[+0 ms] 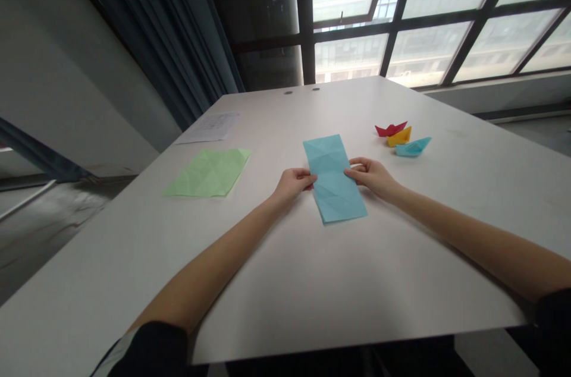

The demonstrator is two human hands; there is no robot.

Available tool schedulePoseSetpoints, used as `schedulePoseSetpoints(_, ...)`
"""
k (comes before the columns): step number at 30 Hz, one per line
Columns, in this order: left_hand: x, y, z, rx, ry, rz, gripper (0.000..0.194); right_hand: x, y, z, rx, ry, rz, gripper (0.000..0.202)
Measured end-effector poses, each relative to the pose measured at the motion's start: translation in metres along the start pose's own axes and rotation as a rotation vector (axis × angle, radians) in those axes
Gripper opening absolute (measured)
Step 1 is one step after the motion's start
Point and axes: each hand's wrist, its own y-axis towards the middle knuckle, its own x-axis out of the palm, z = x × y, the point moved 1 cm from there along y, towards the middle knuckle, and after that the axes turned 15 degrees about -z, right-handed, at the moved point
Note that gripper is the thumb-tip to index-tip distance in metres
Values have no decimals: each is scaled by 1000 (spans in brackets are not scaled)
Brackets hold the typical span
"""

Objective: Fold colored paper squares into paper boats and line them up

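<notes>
A light blue sheet of paper [335, 184], folded into a tall rectangle with crease lines across it, is held just over the white table [285, 282]. My left hand [294, 182] pinches its left edge, thumb on top and fingers underneath. On the opposite edge, my right hand [369, 176] grips the paper the same way, the thumb resting on its face. The sheet tilts slightly, its lower end toward me. Whether that lower end touches the table I cannot tell.
Green creased paper [209, 173] lies to the left, with a printed white sheet [209, 127] behind it. Three folded paper boats stand at the right: a red boat [391, 129], a yellow boat [400, 137] and a blue boat [413, 147]. Windows and a dark curtain [178, 26] are beyond.
</notes>
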Motion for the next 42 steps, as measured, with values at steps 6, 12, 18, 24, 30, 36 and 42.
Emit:
schedulePoseSetpoints(6, 10, -3, -4, -104, -136, 110, 24, 6, -6, -6, -297, -714, 129, 22)
schedulePoseSetpoints(12, 21, -7, 0, -121, -268, 5, 26, 25, -17, -17, -336, -864, 6, 20)
schedulePoseSetpoints(18, 24, -6, -1, -73, -511, -209, 20, 34, -21, -21, -250, -622, -109, 23)
schedulePoseSetpoints(24, 22, -5, -3, 31, -541, -265, 23, 40, -20, -17, -238, -303, -223, 26)
schedulePoseSetpoints(30, 22, -6, -4, 62, -520, -315, 36, 43, -22, -19, -230, -233, -231, 28)
schedulePoseSetpoints(36, 20, -5, -6, 42, -493, -290, 38, 42, -22, -18, -243, -234, -243, 28)
schedulePoseSetpoints(42, 22, -7, -4, -30, -472, -283, 35, 42, -20, -16, -253, -264, -244, 26)
